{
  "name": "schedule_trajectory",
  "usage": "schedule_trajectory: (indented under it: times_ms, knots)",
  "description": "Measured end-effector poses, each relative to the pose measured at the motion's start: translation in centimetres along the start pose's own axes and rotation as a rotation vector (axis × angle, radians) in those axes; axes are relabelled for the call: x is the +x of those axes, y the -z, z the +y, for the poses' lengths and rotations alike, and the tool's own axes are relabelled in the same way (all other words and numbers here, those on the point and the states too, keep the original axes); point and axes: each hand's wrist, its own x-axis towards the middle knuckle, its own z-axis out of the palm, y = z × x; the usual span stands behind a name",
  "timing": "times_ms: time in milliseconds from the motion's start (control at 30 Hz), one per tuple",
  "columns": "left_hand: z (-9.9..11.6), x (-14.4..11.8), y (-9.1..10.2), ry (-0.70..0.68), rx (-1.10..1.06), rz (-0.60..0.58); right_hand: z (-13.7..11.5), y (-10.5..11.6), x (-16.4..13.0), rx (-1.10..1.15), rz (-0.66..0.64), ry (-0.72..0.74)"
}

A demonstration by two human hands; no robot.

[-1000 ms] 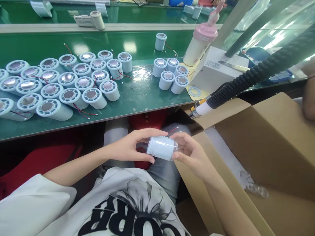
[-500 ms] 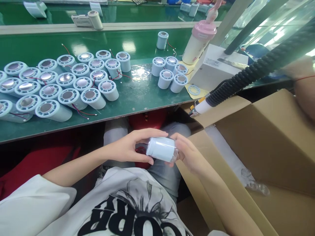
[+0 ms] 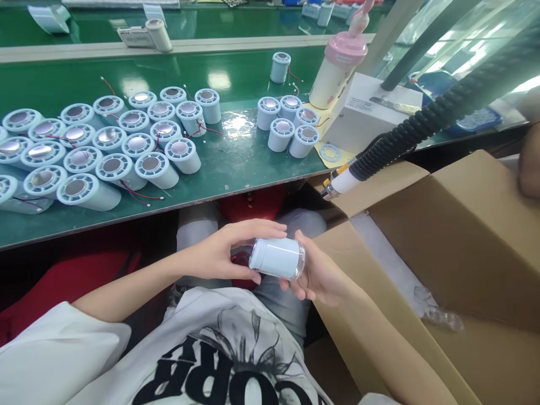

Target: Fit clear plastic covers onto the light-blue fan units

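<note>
Above my lap I hold a light-blue cylindrical battery [image 3: 276, 257] on its side, with a clear film sleeve that stands out past its right end. My left hand [image 3: 236, 250] grips the left end, fingers over the top and thumb below. At the right end, my right hand [image 3: 320, 273] has its fingertips under the cylinder and its thumb behind the clear edge. On the green bench, similar batteries [image 3: 137, 143] stand or lean in rows at the left, many with thin red wires. A smaller group [image 3: 281, 134] stands to the right.
An open cardboard box [image 3: 476, 225] is at my right, with clear plastic [image 3: 442, 318] inside. A black corrugated hose [image 3: 422, 126] slants over it. A pink-lidded bottle [image 3: 337, 70] and a white stand [image 3: 363, 112] are on the green bench [image 3: 236, 163]. Someone's arm [image 3: 530, 163] shows at the far right.
My right hand's fingers have shifted from the cylinder's end to beneath it, so the clear sleeve edge shows more. The other person's arm has moved right. The view has shifted slightly.
</note>
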Motion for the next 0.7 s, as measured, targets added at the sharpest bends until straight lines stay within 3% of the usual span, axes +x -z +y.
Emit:
schedule_trajectory:
  times_ms: [100,167,300,367,400,467,600,700]
  knots:
    - [0.3,0.0,-0.2,0.038,-0.036,0.024,0.4,0.2,0.2,-0.048,-0.042,-0.018]
    - [0.5,-0.1,-0.3,0.123,-0.096,0.048,0.9,0.8,0.5,-0.151,-0.013,0.127]
    - [0.8,-0.2,-0.5,0.297,-0.273,0.11,1.6,2.2,0.6,-0.638,0.276,0.863]
    - [0.8,-0.2,-0.5,0.328,-0.345,0.12,1.8,2.7,0.3,-0.949,0.306,1.148]
    - [0.8,-0.2,-0.4,0.341,-0.366,0.111,1.8,2.7,0.2,-1.054,0.283,1.21]
    - [0.8,-0.2,-0.3,0.342,-0.353,0.077,1.9,2.6,-0.1,-1.072,0.236,1.206]
    - [1.3,-0.1,0.2,0.241,-0.232,0.024,2.0,2.2,-0.4,-0.651,0.177,0.967]
    - [1.5,0.2,0.5,0.281,-0.269,-0.004,1.8,2.2,-0.4,-0.535,0.19,0.853]
